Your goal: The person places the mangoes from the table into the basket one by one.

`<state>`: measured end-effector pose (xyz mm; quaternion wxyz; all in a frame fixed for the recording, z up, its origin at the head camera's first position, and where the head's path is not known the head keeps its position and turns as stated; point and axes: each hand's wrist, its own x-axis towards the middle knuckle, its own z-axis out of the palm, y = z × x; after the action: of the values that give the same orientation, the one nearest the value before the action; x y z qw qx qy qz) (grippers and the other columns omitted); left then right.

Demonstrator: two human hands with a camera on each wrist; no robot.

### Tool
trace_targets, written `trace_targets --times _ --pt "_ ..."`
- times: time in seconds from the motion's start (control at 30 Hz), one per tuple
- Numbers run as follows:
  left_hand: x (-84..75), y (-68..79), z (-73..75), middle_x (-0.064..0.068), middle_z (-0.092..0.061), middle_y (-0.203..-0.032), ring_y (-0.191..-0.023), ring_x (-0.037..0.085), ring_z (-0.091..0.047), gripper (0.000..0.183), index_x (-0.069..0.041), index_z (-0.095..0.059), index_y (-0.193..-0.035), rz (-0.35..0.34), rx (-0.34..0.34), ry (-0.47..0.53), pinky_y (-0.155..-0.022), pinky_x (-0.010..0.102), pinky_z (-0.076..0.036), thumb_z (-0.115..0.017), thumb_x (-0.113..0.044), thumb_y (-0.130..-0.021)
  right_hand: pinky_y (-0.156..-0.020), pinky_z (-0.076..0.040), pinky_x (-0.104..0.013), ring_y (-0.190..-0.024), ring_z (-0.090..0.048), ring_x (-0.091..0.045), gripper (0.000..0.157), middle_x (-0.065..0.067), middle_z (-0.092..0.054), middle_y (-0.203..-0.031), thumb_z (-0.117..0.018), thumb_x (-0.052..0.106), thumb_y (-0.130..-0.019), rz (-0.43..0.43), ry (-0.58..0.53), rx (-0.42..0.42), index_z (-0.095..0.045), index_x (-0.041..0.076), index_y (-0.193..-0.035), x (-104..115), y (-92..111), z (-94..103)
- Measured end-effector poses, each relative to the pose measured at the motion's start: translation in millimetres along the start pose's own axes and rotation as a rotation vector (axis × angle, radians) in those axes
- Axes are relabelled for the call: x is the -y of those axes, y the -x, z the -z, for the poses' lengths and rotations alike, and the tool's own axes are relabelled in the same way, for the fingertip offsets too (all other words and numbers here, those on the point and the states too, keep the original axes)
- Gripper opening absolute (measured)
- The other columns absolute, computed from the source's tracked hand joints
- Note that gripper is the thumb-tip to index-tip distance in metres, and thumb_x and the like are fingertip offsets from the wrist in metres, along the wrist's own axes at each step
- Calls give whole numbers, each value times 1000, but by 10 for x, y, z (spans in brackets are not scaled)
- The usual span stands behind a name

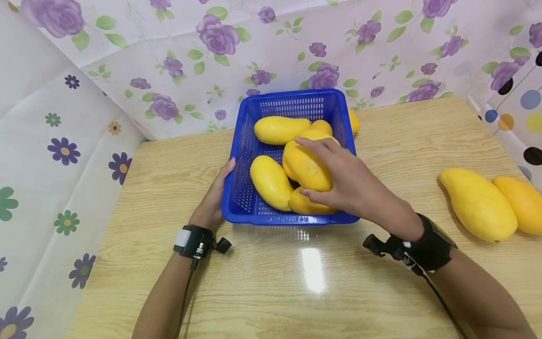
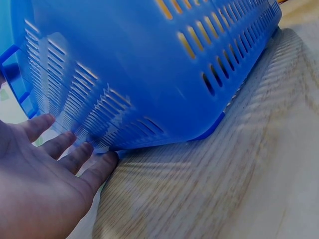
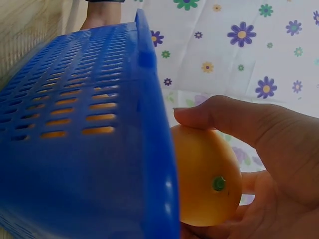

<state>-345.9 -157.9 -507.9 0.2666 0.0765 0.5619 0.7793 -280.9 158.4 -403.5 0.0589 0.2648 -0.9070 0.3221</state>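
A blue plastic basket (image 1: 292, 219) with slotted walls stands on the table, several yellow mangoes in it. My left hand (image 1: 211, 200) holds the basket's left side, its thumb at the rim. In the left wrist view, the fingers (image 2: 72, 158) lie against the slotted outer wall. My right hand (image 1: 349, 176) grips a mango (image 1: 308, 165) over the basket's right half, above other mangoes. In the right wrist view, the stem end of the gripped mango (image 3: 209, 184) shows beside the rim. Two other mangoes in the basket are an upper one (image 1: 281, 130) and a lower-left one (image 1: 271, 182).
On the table's right lie two mangoes, a nearer one (image 1: 478, 205) and another (image 1: 522, 205) next to it. A further mango (image 1: 354, 121) shows partly behind the basket's right side. Flowered sheets (image 1: 178, 42) stand at the back and left of the wooden table (image 1: 271, 282).
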Motion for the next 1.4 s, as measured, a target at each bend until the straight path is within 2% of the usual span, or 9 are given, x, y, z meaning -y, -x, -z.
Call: trace_targets --times 0.3,0.6,0.73,0.97,1.17,1.4 --pt "-10 7 -16 16 -34 -151 -124 30 -50 65 -43 -21 -155 17 -18 9 -97 51 -45 -43 -60 -97 -104 -31 -53 -118 -50 -26 86 -9 -50 -141 -80 40 -78 51 58 -7 -39 21 -151 -19 -14 -75" --pt "0 4 -7 15 -32 -153 -127 32 -48 64 -44 -20 -155 11 -15 12 -98 53 -44 -42 -59 -97 -106 -30 -53 -126 -46 -29 85 -10 -50 -143 -79 38 -79 69 78 -7 -39 21 -152 -29 -11 -138" --pt "2 4 -9 15 -33 -153 -126 32 -49 65 -44 -20 -155 18 -20 22 -98 52 -44 -43 -59 -97 -109 -26 -52 -128 -45 -29 85 -10 -51 -142 -78 39 -80 85 86 -11 -39 19 -152 -34 -15 -162" --pt "-3 13 -14 14 -35 -152 -127 31 -49 64 -44 -24 -154 28 -33 42 -100 53 -43 -46 -59 -96 -108 -23 -54 -123 -49 -26 84 -9 -55 -136 -78 40 -80 97 106 -30 -40 19 -151 -36 -33 -191" --pt "-3 3 -8 14 -33 -154 -129 32 -47 64 -45 -22 -155 16 -14 35 -101 54 -42 -45 -59 -97 -108 -23 -54 -120 -51 -26 83 -10 -56 -134 -79 42 -79 95 122 -33 -41 18 -150 -33 -39 -200" --pt "0 -5 4 13 -32 -155 -129 33 -46 64 -45 -21 -155 12 -10 13 -100 54 -43 -43 -60 -97 -112 -16 -53 -125 -51 -27 72 -11 -60 -134 -77 39 -83 69 157 -40 -48 14 -144 -39 -33 -199"
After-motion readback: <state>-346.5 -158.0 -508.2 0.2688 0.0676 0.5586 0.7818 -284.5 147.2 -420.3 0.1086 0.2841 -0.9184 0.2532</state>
